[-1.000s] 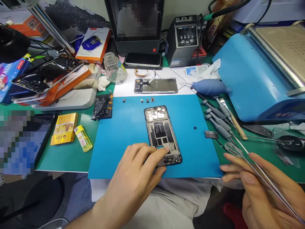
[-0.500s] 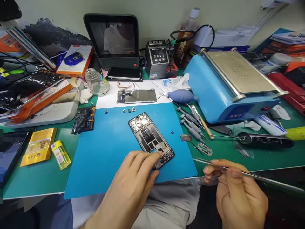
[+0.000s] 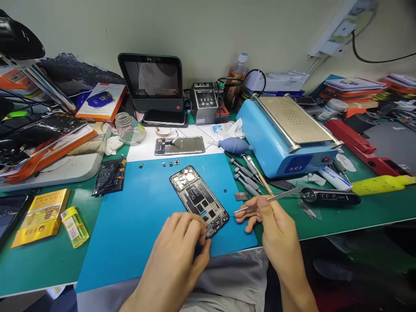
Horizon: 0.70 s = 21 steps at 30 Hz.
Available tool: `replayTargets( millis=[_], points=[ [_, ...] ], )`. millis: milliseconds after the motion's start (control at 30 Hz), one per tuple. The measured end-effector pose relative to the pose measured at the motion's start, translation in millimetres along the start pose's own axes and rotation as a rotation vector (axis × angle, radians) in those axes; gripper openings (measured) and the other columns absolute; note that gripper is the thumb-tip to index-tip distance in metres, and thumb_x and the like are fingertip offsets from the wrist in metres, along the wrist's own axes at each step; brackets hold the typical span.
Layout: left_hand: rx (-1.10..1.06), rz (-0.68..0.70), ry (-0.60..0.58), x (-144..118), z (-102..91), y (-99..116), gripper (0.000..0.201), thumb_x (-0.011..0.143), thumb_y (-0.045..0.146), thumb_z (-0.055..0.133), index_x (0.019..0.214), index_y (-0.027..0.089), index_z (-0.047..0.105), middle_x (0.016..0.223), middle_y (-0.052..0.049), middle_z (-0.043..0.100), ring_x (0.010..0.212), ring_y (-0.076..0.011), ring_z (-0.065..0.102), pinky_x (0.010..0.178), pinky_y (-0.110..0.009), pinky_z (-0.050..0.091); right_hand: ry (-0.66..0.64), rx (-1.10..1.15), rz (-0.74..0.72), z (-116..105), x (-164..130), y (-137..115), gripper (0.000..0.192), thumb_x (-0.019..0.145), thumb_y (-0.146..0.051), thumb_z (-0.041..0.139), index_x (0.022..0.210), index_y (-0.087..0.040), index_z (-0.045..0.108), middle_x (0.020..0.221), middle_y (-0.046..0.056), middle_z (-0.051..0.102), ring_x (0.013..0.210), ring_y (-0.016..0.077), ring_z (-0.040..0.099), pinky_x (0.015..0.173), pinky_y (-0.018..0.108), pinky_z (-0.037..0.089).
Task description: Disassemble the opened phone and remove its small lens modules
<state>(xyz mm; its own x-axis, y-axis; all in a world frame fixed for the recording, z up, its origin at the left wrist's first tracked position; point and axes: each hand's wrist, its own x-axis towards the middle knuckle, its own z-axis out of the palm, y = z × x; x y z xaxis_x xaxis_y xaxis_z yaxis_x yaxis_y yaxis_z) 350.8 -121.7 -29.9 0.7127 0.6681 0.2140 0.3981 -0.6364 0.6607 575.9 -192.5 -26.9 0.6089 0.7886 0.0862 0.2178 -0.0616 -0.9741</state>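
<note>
An opened smartphone (image 3: 199,195) lies slanted on the blue mat (image 3: 130,225), its circuit boards and bare inner frame facing up. At its lower left end, my left hand (image 3: 178,247) has curled fingers and the thumb at the edge, holding the phone; the fingertips are partly hidden. My right hand (image 3: 273,225) pinches a slim silver metal tool (image 3: 282,194) between thumb and fingers. The tool's narrow tip points left, just off the phone's lower right corner. Several tiny camera modules (image 3: 176,162) and a small black ring (image 3: 225,190) rest on the mat.
A phone screen (image 3: 185,146) lies on white paper behind the mat. To the right are a blue heating plate machine (image 3: 260,138), a blower bulb (image 3: 232,145), screwdrivers (image 3: 247,182) and an electric screwdriver (image 3: 334,196). A lighter (image 3: 74,227) and battery (image 3: 108,177) sit left.
My right hand has moved left with the metal tool, bringing its tip near the phone's lower corner. My left fingers have curled more at the phone's edge. The camera view has tilted up and shifted.
</note>
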Motion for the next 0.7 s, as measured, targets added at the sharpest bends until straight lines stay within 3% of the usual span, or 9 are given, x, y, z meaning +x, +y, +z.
replayTargets(
  millis=[167, 367, 567, 700],
  points=[
    [0.040, -0.028, -0.027, -5, -9.7, 0, 0.028, 0.103, 0.004, 0.054, 0.104, 0.028, 0.040, 0.113, -0.003, 0.067, 0.109, -0.0292, 0.064, 0.086, -0.043, 0.047, -0.047, -0.062, -0.068, -1, -7, 0, 0.048, 0.118, -0.056, 0.053, 0.095, -0.019, 0.073, 0.083, 0.006, 0.080, 0.070, 0.0170, 0.079, 0.056, 0.020, 0.061],
    [0.082, -0.061, -0.084, -12, -29.4, -9, 0.026, 0.104, 0.004, 0.051, 0.111, 0.028, 0.046, 0.112, 0.000, 0.066, 0.099, -0.0247, 0.059, 0.083, -0.041, 0.042, -0.095, -0.100, -0.194, 4, -26, -7, 0.037, 0.122, -0.039, 0.050, 0.101, -0.024, 0.076, 0.094, 0.000, 0.080, 0.080, 0.0106, 0.078, 0.070, 0.016, 0.063],
    [0.137, -0.061, -0.060, -6, -22.2, -9, 0.036, 0.104, 0.025, 0.077, 0.130, 0.028, 0.051, 0.116, -0.001, 0.067, 0.102, -0.0286, 0.057, 0.084, -0.042, 0.040, -0.096, -0.134, -0.292, 12, -39, -2, 0.030, 0.122, -0.023, 0.046, 0.111, -0.028, 0.073, 0.101, -0.004, 0.078, 0.088, 0.0060, 0.077, 0.079, 0.013, 0.061],
    [0.136, -0.053, -0.060, -2, -18.6, -11, 0.025, 0.110, 0.029, 0.073, 0.128, 0.029, 0.056, 0.114, -0.001, 0.068, 0.099, -0.0279, 0.056, 0.083, -0.042, 0.039, -0.134, -0.108, -0.388, 16, -48, 10, 0.028, 0.121, -0.020, 0.046, 0.114, -0.027, 0.072, 0.102, -0.002, 0.077, 0.100, 0.0112, 0.079, 0.088, 0.021, 0.065]
  ],
)
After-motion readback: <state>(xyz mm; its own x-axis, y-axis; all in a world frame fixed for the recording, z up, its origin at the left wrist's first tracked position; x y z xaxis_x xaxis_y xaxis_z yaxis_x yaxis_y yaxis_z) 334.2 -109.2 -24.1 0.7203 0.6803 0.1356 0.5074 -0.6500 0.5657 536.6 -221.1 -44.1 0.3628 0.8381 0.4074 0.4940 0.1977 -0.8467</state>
